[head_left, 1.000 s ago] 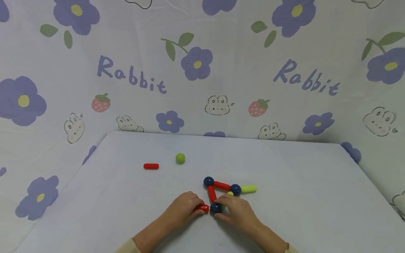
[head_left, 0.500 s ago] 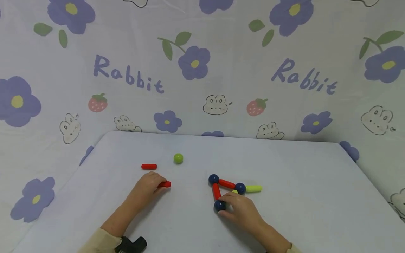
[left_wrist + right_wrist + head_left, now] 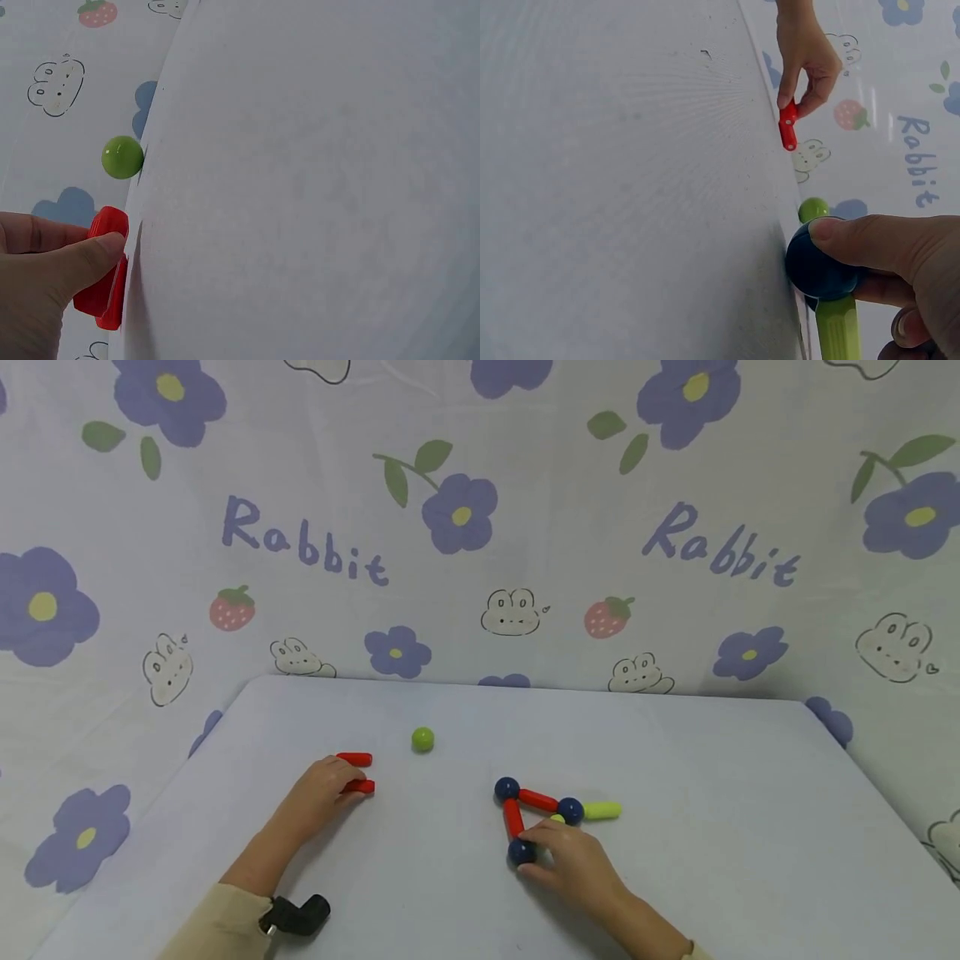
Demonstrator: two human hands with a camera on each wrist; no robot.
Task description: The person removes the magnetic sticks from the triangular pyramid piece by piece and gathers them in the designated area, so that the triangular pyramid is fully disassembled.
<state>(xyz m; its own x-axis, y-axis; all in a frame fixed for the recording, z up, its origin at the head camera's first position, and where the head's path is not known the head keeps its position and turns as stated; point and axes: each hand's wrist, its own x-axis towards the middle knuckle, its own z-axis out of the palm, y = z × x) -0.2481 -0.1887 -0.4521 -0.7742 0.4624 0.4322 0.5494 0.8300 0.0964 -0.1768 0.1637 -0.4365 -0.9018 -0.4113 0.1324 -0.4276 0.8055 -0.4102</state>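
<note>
My left hand pinches a red magnetic rod between thumb and fingers, just in front of a second red rod on the table. In the left wrist view, the held rod overlaps the other one. My right hand grips the nearest dark blue ball of a joined shape. Two red rods link this ball, a far ball and a right ball. A yellow-green rod sticks out to the right. Another yellow-green rod joins the gripped ball, mostly hidden in the head view.
A loose green ball lies toward the back of the white table. Behind the table hangs a cloth printed with flowers and rabbits. A black wrist mount sits by the left sleeve.
My left hand has carried the red rod leftward, away from the blue ball, to beside the loose red rod. My right hand keeps its grip; the joined shape shifted slightly right, then stayed.
</note>
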